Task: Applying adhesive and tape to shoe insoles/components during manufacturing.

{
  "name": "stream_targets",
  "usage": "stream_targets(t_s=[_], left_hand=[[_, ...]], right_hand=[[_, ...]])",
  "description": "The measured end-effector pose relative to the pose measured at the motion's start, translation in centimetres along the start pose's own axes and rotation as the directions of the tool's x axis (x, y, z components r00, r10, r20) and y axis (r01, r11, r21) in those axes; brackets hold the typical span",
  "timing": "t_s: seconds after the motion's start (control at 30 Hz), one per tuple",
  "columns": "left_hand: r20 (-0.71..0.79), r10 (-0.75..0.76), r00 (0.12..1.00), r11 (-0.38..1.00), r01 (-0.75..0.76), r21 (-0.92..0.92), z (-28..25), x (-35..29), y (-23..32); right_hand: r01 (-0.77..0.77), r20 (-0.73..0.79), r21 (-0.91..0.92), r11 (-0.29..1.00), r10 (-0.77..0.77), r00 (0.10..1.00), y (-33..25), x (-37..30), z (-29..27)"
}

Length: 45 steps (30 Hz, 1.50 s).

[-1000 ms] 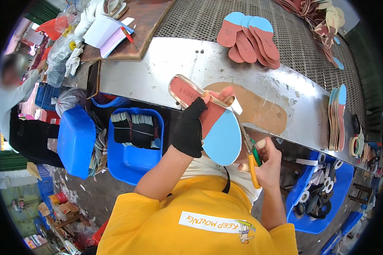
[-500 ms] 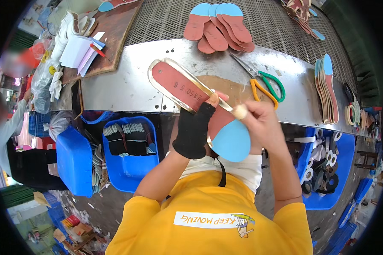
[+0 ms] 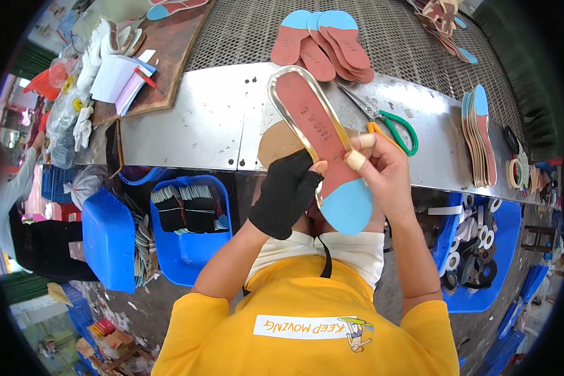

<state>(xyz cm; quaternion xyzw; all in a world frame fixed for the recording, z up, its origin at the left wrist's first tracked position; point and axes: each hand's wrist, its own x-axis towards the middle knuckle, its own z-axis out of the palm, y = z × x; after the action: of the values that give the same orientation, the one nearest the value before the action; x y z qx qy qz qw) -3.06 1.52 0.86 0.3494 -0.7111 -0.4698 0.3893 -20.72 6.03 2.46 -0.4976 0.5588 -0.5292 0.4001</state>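
Note:
A red-brown insole [image 3: 319, 119] with a blue rounded end is held up over the bench's front edge, that end toward me. A shiny gold strip [image 3: 277, 95] runs round the far end and along the sides. My left hand [image 3: 286, 194], in a black fingerless glove, grips the insole's left side with the thumb on top. At the right edge, my right hand [image 3: 382, 169] pinches the insole and strip between thumb and fingers, some wrapped in pale tape. Beneath it, a tan piece [image 3: 276, 145] rests on the metal bench [image 3: 213, 119].
Green-and-orange-handled scissors [image 3: 400, 128] lie right of the insole. Farther back is a pile of insoles [image 3: 319, 47]; another stack [image 3: 479, 135] stands at right. Blue bins [image 3: 194, 257] below hold stacked pieces and, at right, tape rolls [image 3: 484, 235]. A person [image 3: 19, 188] is at far left.
The insole has swung more upright, its far end moving right and away from me. My right hand has come in against its edge, and my left hand has shifted slightly with it.

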Motion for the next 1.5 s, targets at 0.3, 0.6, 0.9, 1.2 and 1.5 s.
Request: stream_targets(t_s=[0.3,0.6,0.9,1.2,1.5], left_hand=[[0.147,-0.311,0.939,0.937,0.329,-0.119,-0.8,0.7,0.3],[0.285,0.127,0.95,0.987,-0.149,0.06,0.4,-0.8,-0.5],[0.418,-0.058,0.907,0.998,0.047,0.037,-0.8,-0.5,1.1],[0.36,0.124,0.925,0.972,-0.186,0.143,-0.2,-0.3,0.7],[0.806,-0.048,0.59,0.539,0.695,-0.476,0.6,-1.7,-3.7]], right_hand=[[-0.003,0.028,-0.283,0.959,0.012,1.0,0.4,-2.4,0.7],[0.21,-0.049,-0.2,0.957,-0.224,0.973,-1.2,2.7,-0.6],[0.154,0.204,-0.236,0.959,-0.106,0.973,-2.8,2.7,-2.5],[0.293,0.034,-0.421,0.859,-0.308,0.951,-3.4,2.0,-0.4],[-0.183,0.534,0.254,0.95,0.02,0.845,-3.9,3.3,-1.8]])
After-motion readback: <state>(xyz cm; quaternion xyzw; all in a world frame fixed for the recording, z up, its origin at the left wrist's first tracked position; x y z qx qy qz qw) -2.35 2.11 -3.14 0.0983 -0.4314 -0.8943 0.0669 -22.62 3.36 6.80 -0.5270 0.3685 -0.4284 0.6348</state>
